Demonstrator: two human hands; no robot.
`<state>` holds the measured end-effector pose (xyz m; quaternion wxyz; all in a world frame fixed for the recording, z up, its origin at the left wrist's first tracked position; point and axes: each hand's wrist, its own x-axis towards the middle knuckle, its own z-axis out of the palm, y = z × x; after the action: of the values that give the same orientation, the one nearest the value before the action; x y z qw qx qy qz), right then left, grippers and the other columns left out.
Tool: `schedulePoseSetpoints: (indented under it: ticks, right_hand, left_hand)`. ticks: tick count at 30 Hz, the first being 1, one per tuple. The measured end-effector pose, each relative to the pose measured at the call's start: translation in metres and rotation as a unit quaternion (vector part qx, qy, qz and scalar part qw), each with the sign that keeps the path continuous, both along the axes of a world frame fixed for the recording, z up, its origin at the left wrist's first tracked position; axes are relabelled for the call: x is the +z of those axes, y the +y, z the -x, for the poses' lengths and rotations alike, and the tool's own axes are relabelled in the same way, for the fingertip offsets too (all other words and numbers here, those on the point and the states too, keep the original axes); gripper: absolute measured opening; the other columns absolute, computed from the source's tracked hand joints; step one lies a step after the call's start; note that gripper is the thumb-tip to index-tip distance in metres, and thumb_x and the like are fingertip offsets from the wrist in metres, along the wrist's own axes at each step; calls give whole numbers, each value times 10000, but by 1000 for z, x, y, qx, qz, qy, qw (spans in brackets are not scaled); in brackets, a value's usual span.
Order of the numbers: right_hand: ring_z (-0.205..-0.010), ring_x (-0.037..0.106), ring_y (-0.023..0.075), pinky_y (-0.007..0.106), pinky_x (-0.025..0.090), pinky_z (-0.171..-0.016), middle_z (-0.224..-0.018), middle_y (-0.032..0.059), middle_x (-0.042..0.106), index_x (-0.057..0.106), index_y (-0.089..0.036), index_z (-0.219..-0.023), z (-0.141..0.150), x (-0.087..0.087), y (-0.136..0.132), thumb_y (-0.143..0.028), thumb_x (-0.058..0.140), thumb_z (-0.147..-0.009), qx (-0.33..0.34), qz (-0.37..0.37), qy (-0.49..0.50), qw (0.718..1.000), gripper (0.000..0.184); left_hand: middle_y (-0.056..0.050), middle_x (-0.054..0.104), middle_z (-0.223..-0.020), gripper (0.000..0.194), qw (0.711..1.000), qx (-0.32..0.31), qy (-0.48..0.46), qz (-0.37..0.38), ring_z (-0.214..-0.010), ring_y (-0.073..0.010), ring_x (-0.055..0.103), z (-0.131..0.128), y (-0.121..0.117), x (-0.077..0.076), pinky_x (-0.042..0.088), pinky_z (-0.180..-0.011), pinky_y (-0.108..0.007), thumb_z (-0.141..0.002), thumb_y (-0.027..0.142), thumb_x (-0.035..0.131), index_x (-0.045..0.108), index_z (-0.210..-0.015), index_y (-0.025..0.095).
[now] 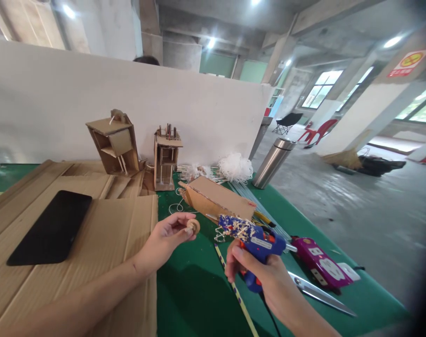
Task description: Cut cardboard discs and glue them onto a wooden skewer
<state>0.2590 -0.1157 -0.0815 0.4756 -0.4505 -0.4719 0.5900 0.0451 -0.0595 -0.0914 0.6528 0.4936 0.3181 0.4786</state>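
Between the thumb and fingers of my left hand (174, 231) is a small round brown piece (194, 226), which looks like cardboard. My right hand (258, 269) is closed around the handle of a blue hot glue gun (260, 238). Strands of pale dried glue cover its front end, and its nozzle points left towards the round piece, with a gap between them. A yellow strip with dark dots (237, 295) lies on the table below the glue gun. Just behind both hands rests a long cardboard box (218, 196).
Two small cardboard structures (113, 142) (166, 159) stand by the white partition (199, 107). A black tablet-like slab (53, 227) lies on cardboard sheets (128, 234) at left. At right are a steel flask (274, 164), a purple power strip (320, 262), scissors (321, 295) and white stringy material (236, 167).
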Motion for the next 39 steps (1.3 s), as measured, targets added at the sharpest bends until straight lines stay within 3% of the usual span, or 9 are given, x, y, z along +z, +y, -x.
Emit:
schedulePoseSetpoints:
  ticks: [8, 14, 22, 39]
  right_hand:
    - [-368, 496, 106, 235, 414, -449, -434, -33, 556, 541, -189, -681, -8, 6, -10, -556, 673, -771, 36, 53, -86, 994, 400]
    - [-314, 370, 68, 199, 351, -393, -362, -71, 478, 527, -192, -681, -6, 9, -13, -550, 685, -746, 22, 91, -133, 987, 396]
    - [-298, 377, 75, 216, 367, -389, -330, -55, 459, 492, -207, -545, -7, 2, -7, -586, 665, -732, 18, 91, -180, 979, 457]
    - [-313, 366, 91, 231, 407, -379, -324, -78, 387, 430, -242, -524, 2, 10, -5, -479, 634, -729, -10, 72, -270, 960, 373]
  left_hand:
    - [-11, 636, -845, 358, 999, -7, 2, 34, -791, -140, 615, 2, 2, -2, 536, -804, -331, -727, 326, 796, 678, -1033, 184]
    - [-11, 663, -895, 310, 999, -19, -6, 40, -857, -145, 631, 2, 1, 1, 537, -844, -326, -711, 346, 812, 713, -966, 201]
    - [-2, 678, -903, 299, 999, -27, -12, 37, -876, -138, 640, 2, 1, 1, 545, -848, -313, -705, 340, 819, 718, -958, 218]
    - [3, 690, -842, 278, 999, -42, -10, 20, -741, -111, 638, 1, 3, -4, 513, -787, -299, -705, 285, 815, 708, -944, 192]
